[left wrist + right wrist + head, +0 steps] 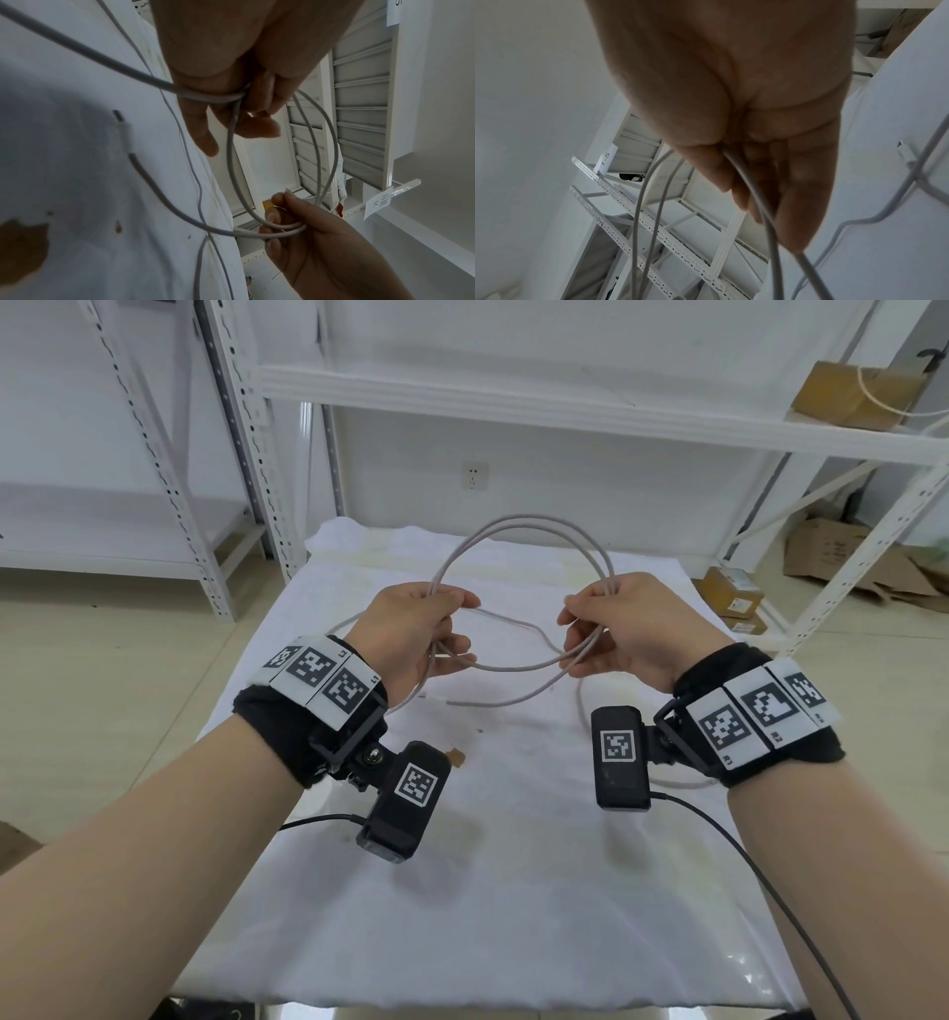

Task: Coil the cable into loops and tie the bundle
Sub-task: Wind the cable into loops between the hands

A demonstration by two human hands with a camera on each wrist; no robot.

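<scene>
Above white cloth [513, 865], thin pale round cable [518, 526] in loops, left hand [411, 634] and right hand [631, 629] each gripping a side

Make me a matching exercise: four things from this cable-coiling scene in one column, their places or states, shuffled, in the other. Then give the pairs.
1. left hand
2. cable plug
3. cardboard box
4. wall socket

A. on the upper right shelf
B. lying on the white cloth
C. on the wall behind the table
D. gripping one side of the cable loops

Pairs: 1-D, 2-B, 3-A, 4-C
</scene>
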